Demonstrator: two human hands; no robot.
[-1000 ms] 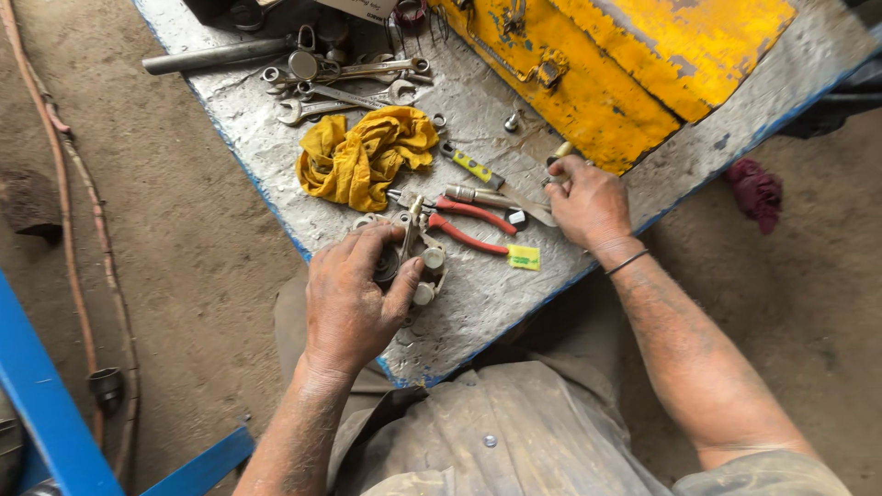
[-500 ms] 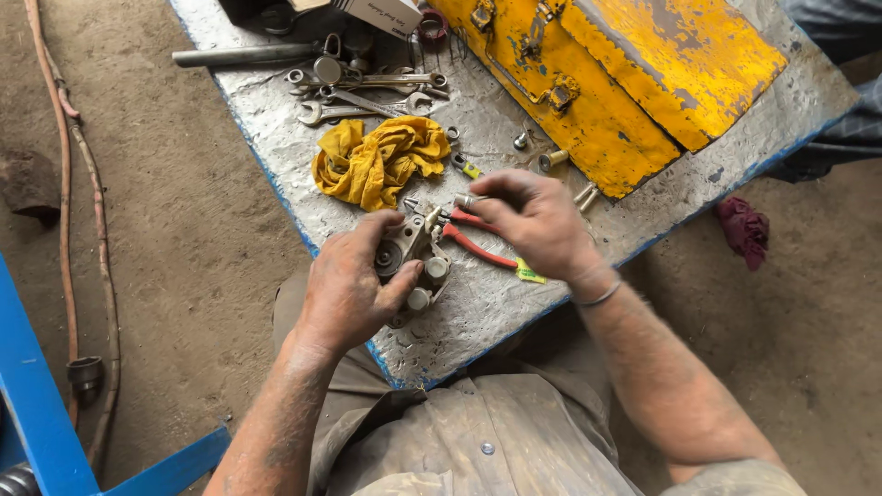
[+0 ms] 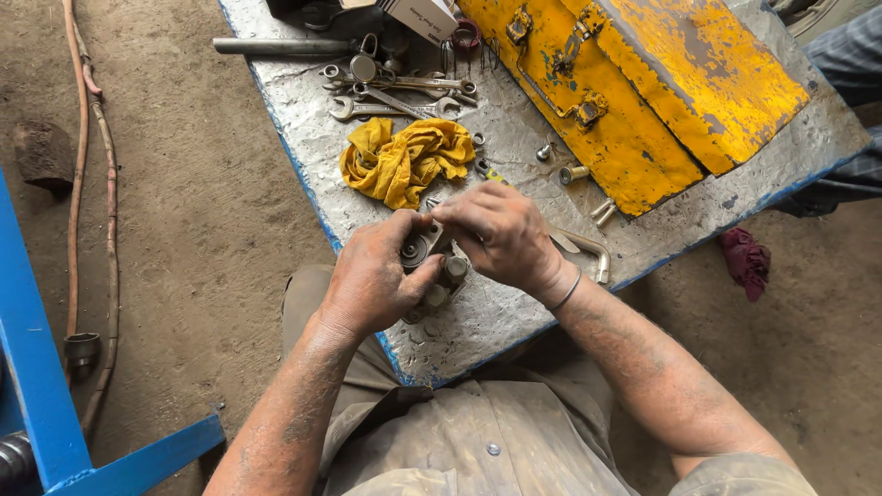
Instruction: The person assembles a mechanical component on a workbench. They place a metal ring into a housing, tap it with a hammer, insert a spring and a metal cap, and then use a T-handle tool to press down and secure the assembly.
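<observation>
Both hands are bunched up together just below the middle of the frame, right over the near edge of the dented, silver-grey metal table (image 3: 735,197). The thing they're working on is a small greasy grey metal assembly with a round pulley-like wheel (image 3: 424,253), and it sits directly between them, so neither hand has to reach for it.

The left hand (image 3: 372,280) comes in from the lower left and is wrapped around the lower-left side of the part, fingers curled on it, clearly gripping. The right hand (image 3: 501,234) comes over from the right and sits on top, fingertips pinched down at the upper end of the part, near the wheel. Can't tell if it's pinching some tiny piece or just the part itself; the fingers hide that.

The part's long axis seems to run from upper left down to lower right, roughly, though most of it is covered.

Just above the hands lies a crumpled yellow cloth (image 3: 404,158), then a few steel spanners (image 3: 395,96), and a battered yellow metal toolbox (image 3: 643,83) at upper right.
</observation>
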